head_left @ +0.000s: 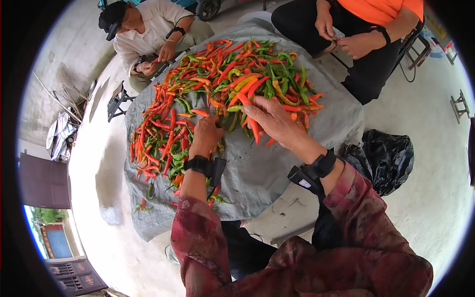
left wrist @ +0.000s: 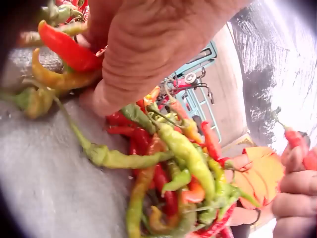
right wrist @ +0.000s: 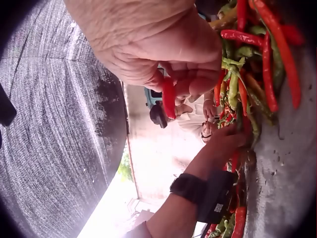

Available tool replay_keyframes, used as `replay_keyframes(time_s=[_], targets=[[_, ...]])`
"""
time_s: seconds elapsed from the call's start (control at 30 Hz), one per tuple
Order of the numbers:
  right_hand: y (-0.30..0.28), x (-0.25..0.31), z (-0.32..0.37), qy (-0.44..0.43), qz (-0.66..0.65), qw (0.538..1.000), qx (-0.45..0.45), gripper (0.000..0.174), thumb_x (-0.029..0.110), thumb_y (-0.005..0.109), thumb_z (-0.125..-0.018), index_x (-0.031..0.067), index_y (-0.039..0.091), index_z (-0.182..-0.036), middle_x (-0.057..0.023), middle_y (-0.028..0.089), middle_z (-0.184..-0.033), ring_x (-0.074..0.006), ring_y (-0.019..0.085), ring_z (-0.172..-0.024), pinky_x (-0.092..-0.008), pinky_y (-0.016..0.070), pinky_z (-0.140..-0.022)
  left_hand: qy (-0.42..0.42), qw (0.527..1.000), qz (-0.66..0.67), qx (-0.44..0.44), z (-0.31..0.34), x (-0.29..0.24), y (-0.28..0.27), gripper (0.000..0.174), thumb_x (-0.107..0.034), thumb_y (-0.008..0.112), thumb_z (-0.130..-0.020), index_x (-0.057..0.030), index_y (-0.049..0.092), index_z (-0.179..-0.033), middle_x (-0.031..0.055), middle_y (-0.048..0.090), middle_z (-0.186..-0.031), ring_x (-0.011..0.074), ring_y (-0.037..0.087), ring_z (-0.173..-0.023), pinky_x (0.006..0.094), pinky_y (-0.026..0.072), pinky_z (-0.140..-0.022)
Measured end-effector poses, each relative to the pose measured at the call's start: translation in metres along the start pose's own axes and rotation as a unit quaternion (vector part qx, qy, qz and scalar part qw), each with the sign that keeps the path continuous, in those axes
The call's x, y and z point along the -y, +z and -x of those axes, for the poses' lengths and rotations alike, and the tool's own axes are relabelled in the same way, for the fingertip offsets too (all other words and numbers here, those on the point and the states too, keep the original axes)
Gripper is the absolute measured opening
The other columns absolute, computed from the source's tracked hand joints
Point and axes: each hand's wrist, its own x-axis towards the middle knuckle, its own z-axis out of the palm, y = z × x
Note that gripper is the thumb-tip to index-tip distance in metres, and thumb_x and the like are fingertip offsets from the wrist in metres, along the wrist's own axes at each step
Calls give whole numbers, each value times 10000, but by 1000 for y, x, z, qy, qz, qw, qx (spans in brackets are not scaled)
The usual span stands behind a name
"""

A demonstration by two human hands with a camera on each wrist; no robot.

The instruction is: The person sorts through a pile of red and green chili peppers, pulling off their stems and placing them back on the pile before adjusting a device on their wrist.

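A heap of red, green and orange chili peppers point(head_left: 198, 74) lies on a grey sheet point(head_left: 257, 168). My right hand point(head_left: 274, 121) is raised over the heap's near edge and grips red chili peppers point(head_left: 254, 131). In the right wrist view, one red chili point(right wrist: 169, 99) pokes out between the thumb and curled fingers. My left hand point(head_left: 207, 132) reaches down into the heap, its fingertips among the peppers. Next to it in the left wrist view are a red chili point(left wrist: 67, 47) and an orange one point(left wrist: 62, 79); I cannot tell whether its fingers pinch one.
Across the sheet sits a person in a light shirt point(head_left: 153, 27) and black cap, hands together. At the far right sits another in an orange top point(head_left: 376, 12). A black plastic bag point(head_left: 383, 161) lies on the floor at right. A small stool point(head_left: 118, 101) stands at left.
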Motion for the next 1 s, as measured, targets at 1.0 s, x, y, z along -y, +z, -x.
replay_keyframes(time_s=[1.0], targets=[[28, -11, -4, 120, 36, 966, 227, 255, 239, 579, -900, -11, 590, -950, -44, 583, -776, -85, 555, -661, -240, 496, -572, -68, 770, 630, -69, 138, -11, -8, 336, -129, 505, -935, -41, 453, -1255, 41, 568, -875, 97, 506, -706, 221, 424, -646]])
